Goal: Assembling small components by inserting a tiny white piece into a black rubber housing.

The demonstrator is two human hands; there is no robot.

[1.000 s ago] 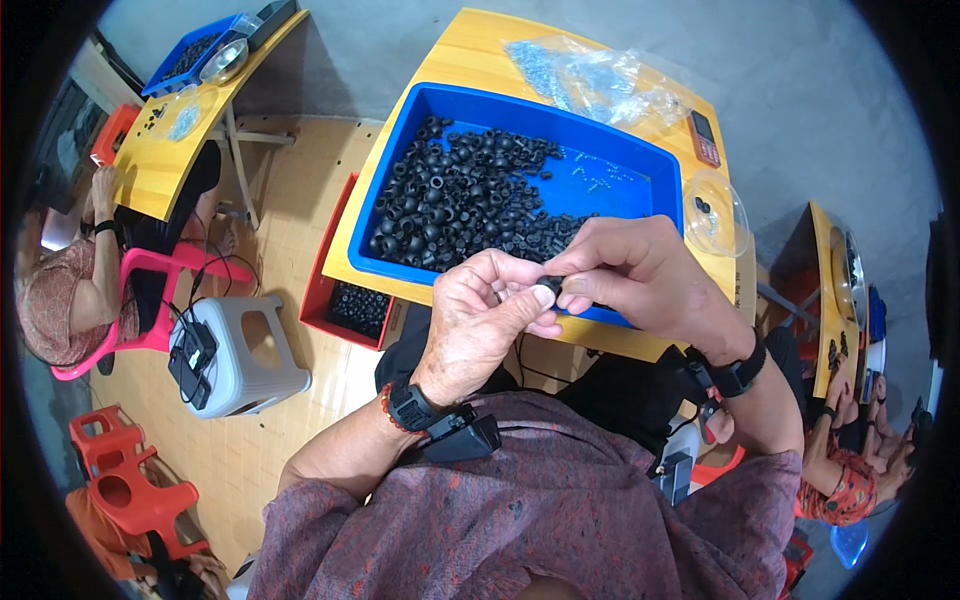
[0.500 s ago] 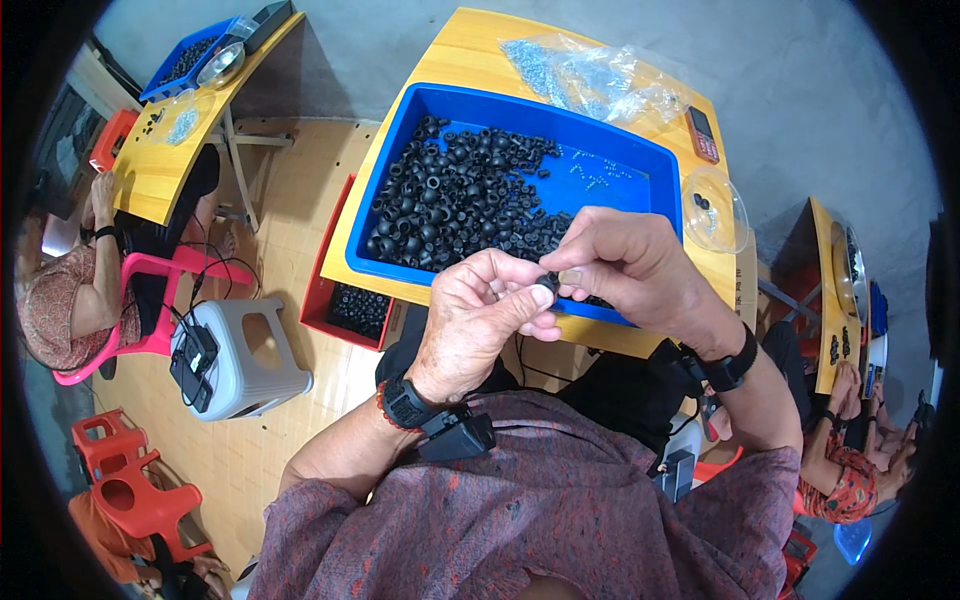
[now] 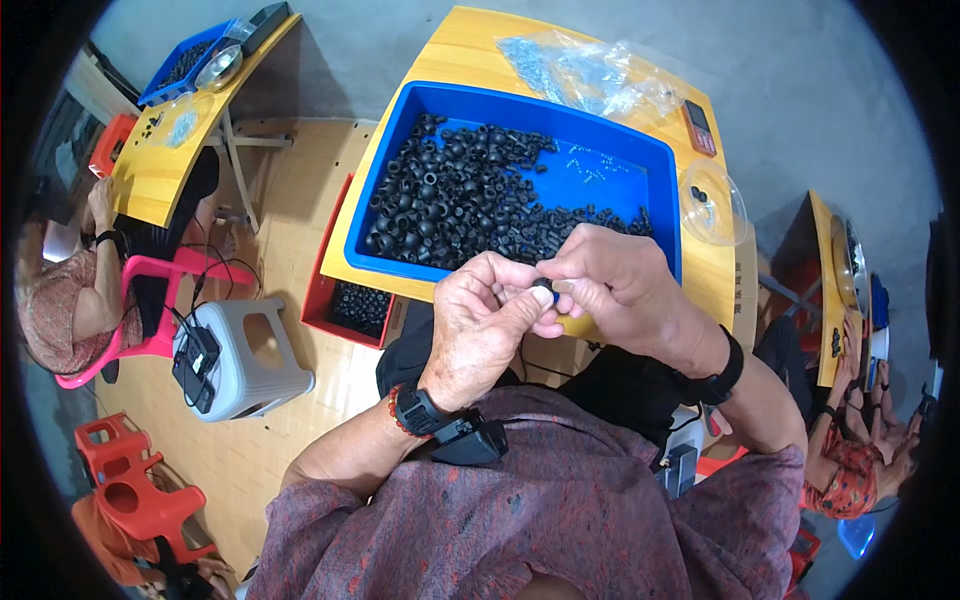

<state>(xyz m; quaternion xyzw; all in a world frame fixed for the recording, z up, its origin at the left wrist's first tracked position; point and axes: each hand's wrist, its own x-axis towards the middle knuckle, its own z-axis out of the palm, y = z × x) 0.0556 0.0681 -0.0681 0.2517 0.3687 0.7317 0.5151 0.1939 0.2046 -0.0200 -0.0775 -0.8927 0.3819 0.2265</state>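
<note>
My left hand [image 3: 474,318] pinches a small round black part [image 3: 546,285] between thumb and fingers, just over the tray's near edge. My right hand [image 3: 628,292] meets it from the right, its thumb and forefinger pressed together at the part; whatever lies between those fingertips is too small or hidden. Behind both hands sits a blue tray [image 3: 535,101] with a heap of black ball-shaped and cylindrical parts [image 3: 440,185]. Several tiny shiny pieces [image 3: 590,165] lie on its bare blue bottom towards the right.
Around the tray, the yellow table [image 3: 470,45] holds a clear bag of shiny pieces [image 3: 560,75], a red phone [image 3: 699,128] and a clear round dish [image 3: 722,225]. A red bin [image 3: 318,300] stands below left, near a grey stool [image 3: 235,350]. Other people sit at both sides.
My right hand has shifted slightly, its fingers curling more over the black part. My left hand keeps its hold. More black parts at the tray's right side now show.
</note>
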